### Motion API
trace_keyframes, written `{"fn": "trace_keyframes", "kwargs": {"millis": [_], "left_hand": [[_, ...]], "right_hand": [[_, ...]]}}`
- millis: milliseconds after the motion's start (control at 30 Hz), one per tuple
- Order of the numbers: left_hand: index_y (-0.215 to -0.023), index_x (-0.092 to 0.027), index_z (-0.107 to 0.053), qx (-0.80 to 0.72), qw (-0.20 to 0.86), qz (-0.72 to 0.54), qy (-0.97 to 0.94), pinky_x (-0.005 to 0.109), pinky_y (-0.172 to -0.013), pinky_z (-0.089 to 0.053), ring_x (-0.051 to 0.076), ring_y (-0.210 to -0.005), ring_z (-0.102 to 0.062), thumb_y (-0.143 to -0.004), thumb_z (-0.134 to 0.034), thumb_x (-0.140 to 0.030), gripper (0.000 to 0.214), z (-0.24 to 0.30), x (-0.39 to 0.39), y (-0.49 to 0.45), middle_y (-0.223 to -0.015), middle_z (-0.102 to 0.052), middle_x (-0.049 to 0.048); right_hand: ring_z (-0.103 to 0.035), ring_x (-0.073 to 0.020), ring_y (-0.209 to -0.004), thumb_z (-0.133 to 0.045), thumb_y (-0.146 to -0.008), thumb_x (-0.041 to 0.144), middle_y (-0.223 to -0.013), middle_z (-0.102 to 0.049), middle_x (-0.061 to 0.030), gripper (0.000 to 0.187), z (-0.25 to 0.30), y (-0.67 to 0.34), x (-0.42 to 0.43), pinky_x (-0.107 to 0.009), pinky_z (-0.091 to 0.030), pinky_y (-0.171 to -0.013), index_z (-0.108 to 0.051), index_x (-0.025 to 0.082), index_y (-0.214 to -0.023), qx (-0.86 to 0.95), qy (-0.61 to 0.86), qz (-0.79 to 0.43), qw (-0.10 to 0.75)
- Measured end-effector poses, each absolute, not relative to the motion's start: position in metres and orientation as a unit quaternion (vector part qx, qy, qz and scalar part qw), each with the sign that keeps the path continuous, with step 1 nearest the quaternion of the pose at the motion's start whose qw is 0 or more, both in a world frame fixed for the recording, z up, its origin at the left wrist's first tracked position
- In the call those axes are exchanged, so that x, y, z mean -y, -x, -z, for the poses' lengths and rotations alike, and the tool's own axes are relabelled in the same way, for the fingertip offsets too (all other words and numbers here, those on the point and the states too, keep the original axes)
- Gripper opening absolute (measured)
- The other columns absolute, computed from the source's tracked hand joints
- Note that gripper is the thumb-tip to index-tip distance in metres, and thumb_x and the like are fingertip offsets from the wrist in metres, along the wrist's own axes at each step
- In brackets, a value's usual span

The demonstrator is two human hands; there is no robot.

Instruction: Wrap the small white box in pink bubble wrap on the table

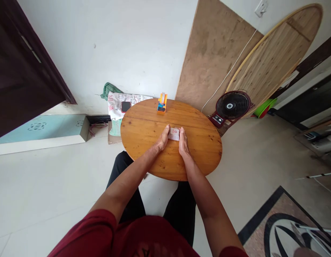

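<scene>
Over the middle of the round wooden table [144,121], a small flat pale rectangle with reddish print [174,134], like a card or a thin stack of cards, sits between my two hands. My left hand [163,137] grips its left edge, thumb on top. At its right edge, my right hand [183,140] closes on it in the same way. The fingers beneath are hidden, and the print is too small to read. Beyond my hands, near the table's far edge, stands an orange and blue tape dispenser [162,103].
A dark red heater or fan [231,106] stands right of the table. A printed white sack [115,107] with a dark square object [125,106] lies behind its left side. A large oval board [277,53] leans against the wall, and a pale blue box [47,130] lies left.
</scene>
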State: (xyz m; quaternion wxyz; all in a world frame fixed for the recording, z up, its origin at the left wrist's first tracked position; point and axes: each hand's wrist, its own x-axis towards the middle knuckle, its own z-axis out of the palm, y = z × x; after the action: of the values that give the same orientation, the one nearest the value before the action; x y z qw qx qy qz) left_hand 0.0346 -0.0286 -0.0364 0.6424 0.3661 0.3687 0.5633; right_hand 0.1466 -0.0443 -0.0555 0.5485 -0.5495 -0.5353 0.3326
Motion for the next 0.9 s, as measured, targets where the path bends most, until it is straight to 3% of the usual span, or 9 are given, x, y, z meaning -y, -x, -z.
{"fn": "trace_keyframes", "kwargs": {"millis": [133, 300, 567, 733, 900], "left_hand": [[-0.143, -0.015, -0.048, -0.39, 0.618, -0.572, -0.373, 0.035, -0.116, -0.036, 0.023, -0.141, -0.042, -0.099, -0.038, -0.042, 0.052, 0.04, 0.027, -0.031, -0.148, -0.05, 0.0093], [-0.142, -0.018, -0.048, -0.397, 0.601, -0.567, -0.399, 0.036, -0.116, -0.036, 0.025, -0.141, -0.042, -0.081, -0.067, -0.025, 0.064, 0.042, 0.027, -0.024, -0.151, -0.046, 0.0101], [-0.139, -0.02, -0.05, -0.402, 0.586, -0.556, -0.431, 0.041, -0.117, -0.035, 0.026, -0.139, -0.043, -0.079, -0.072, -0.026, 0.064, 0.038, 0.032, -0.026, -0.146, -0.052, 0.0096], [-0.14, -0.018, -0.048, -0.401, 0.586, -0.553, -0.436, 0.04, -0.114, -0.038, 0.025, -0.135, -0.049, -0.082, -0.069, -0.027, 0.063, 0.04, 0.029, -0.028, -0.143, -0.055, 0.0102], [-0.139, -0.015, -0.049, -0.41, 0.571, -0.541, -0.462, 0.039, -0.108, -0.045, 0.025, -0.124, -0.058, -0.08, -0.067, -0.023, 0.062, 0.046, 0.027, -0.028, -0.136, -0.06, 0.0128]], "right_hand": [[-0.045, -0.0227, -0.137, -0.035, -0.09, 0.065, -0.149, -0.047, -0.0129, 0.07, 0.055, -0.147, 0.042, -0.044, -0.036, -0.114, -0.045, 0.018, -0.141, 0.484, 0.54, -0.328, 0.606], [-0.047, -0.0237, -0.136, -0.05, -0.084, 0.061, -0.149, -0.047, -0.0139, 0.067, 0.053, -0.15, 0.043, -0.043, -0.038, -0.112, -0.048, 0.019, -0.135, 0.485, 0.547, -0.323, 0.602], [-0.053, -0.0263, -0.129, -0.057, -0.079, 0.05, -0.138, -0.058, -0.0125, 0.054, 0.044, -0.163, 0.032, -0.045, -0.046, -0.103, -0.058, 0.02, -0.124, 0.461, 0.581, -0.341, 0.577], [-0.065, -0.0259, -0.108, -0.068, -0.069, 0.046, -0.111, -0.072, -0.0078, 0.041, 0.028, -0.166, 0.006, -0.042, -0.051, -0.095, -0.069, 0.021, -0.101, 0.485, 0.588, -0.358, 0.54], [-0.068, -0.024, -0.089, -0.071, -0.061, 0.043, -0.087, -0.075, -0.0044, 0.03, 0.021, -0.157, -0.013, -0.039, -0.054, -0.086, -0.07, 0.02, -0.081, 0.505, 0.583, -0.359, 0.526]]}}
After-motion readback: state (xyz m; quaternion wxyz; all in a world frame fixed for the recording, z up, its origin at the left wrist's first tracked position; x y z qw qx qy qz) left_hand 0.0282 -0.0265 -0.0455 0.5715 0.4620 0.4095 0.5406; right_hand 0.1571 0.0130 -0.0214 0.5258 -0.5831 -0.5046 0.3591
